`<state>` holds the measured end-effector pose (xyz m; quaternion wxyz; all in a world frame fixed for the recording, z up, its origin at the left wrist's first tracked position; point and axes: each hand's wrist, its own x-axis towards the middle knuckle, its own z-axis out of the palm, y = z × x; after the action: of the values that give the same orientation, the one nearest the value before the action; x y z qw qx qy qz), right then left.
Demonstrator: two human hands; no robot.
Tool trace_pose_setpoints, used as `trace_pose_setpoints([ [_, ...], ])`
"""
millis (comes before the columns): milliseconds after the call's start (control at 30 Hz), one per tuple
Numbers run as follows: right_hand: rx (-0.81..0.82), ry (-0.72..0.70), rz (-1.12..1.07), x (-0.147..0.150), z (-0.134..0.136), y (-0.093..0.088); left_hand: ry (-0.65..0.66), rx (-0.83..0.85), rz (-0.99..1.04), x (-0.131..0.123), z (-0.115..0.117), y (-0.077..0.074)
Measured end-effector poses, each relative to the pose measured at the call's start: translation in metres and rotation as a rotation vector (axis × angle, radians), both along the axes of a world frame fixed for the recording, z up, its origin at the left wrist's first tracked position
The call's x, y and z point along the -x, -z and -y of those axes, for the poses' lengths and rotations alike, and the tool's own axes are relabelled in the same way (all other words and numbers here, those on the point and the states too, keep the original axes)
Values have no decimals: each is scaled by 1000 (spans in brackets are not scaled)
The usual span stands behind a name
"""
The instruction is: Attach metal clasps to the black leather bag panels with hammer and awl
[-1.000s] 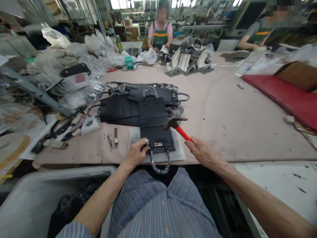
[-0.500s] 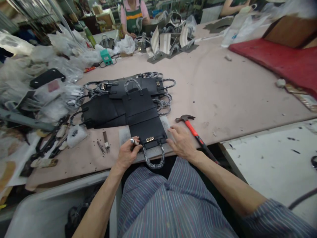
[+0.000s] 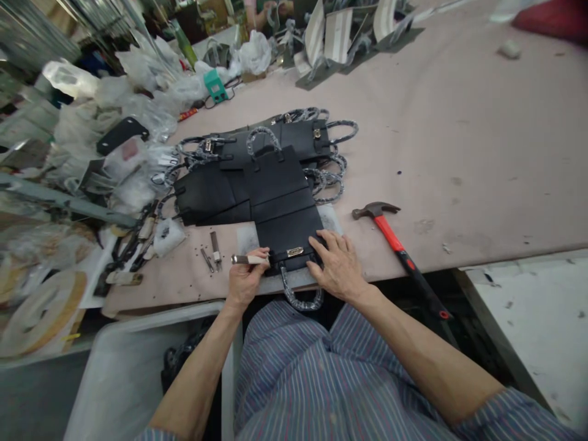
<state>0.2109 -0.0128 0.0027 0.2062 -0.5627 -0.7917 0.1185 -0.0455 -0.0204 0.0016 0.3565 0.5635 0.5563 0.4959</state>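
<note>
A black leather bag piece [image 3: 285, 202] lies flat at the table's front edge, with a gold clasp [image 3: 294, 252] on its near strap. Its plastic-wrapped handle [image 3: 301, 303] hangs over the edge toward me. My left hand [image 3: 248, 278] is closed around a small tool with a pale handle and brown end [image 3: 248, 260], held sideways at the bag's left edge; its tip is hidden. My right hand [image 3: 337, 263] rests on the bag's right edge, fingers apart and holding nothing. A claw hammer [image 3: 395, 245] with a red and black handle lies right of that hand.
More black bags [image 3: 211, 193] with wrapped handles are piled behind. Two small metal tools [image 3: 215, 245] lie to the left. Clear plastic bags [image 3: 133, 110] crowd the far left, and a grey bin [image 3: 124, 361] stands below the table. Grey-and-white pieces [image 3: 337, 37] sit at the back.
The view has shifted down and to the right side's loss, so things appear farther right. The tool in my left hand has turned sideways. My right hand has moved farther onto the bag.
</note>
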Motion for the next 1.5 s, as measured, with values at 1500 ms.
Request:
trace_pose_setpoints([
  [1500,-14,1,-375,-26,-3,14,-3,-17,149,-70,-23,-18],
])
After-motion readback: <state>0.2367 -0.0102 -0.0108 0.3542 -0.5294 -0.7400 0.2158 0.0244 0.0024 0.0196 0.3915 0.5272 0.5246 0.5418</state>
